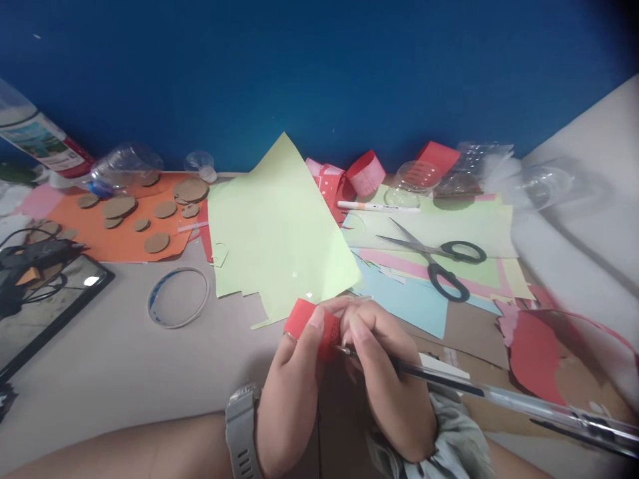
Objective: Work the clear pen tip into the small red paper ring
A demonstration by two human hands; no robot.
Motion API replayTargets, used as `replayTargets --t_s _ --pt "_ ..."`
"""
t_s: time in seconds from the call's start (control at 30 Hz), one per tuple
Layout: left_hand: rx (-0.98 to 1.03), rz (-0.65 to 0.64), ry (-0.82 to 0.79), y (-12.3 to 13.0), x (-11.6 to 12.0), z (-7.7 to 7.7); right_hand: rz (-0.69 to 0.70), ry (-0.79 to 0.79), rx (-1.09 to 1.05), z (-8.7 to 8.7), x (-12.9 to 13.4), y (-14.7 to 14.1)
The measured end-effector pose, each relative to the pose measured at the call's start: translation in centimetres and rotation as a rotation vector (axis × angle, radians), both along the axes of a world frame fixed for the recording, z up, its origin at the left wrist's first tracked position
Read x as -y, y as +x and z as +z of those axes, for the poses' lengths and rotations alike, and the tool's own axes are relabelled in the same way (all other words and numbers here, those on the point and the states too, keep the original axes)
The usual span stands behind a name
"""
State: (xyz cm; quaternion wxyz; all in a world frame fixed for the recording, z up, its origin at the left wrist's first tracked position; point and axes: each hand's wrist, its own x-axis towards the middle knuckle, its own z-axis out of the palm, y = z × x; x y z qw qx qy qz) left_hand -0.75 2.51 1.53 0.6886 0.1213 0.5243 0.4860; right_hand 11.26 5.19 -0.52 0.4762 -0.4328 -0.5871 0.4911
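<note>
My left hand (pixel 294 392) pinches a small piece of red paper (pixel 300 315) between thumb and fingers, low in the middle of the view. Some dark marks show on the paper's right part. My right hand (pixel 389 366) is closed around a clear-barrelled pen (pixel 449 382), whose tip points left at the red paper; whether it touches cannot be made out. The pen's long barrel runs off toward the lower right. Just beyond both hands lies a large light green sheet (pixel 279 226) with a cut lower edge. Fingertips of both hands meet near the paper and are partly hidden.
Black-handled scissors (pixel 432 256) lie partly open on coloured sheets at the right. Cardboard discs (pixel 120 207) rest on orange paper (pixel 170 248) at the left. A tape ring (pixel 178 326) and a dark tablet-like device (pixel 54 309) are nearer. A blue wall (pixel 319 73) closes off the back.
</note>
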Motion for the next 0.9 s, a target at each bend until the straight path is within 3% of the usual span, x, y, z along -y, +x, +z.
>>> replayTargets --t_s 0.23,0.77,0.9 --pt "-0.056 -0.024 -0.104 -0.05 0.14 -0.28 0.049 0.014 0.031 0.49 -0.26 0.02" --pt "-0.046 -0.034 -0.035 -0.06 0.13 -0.69 0.056 0.079 0.029 0.11 -0.36 -0.20" --pt "-0.109 -0.039 -0.092 -0.15 0.27 -0.73 0.069 0.075 0.026 0.29 -0.32 -0.09"
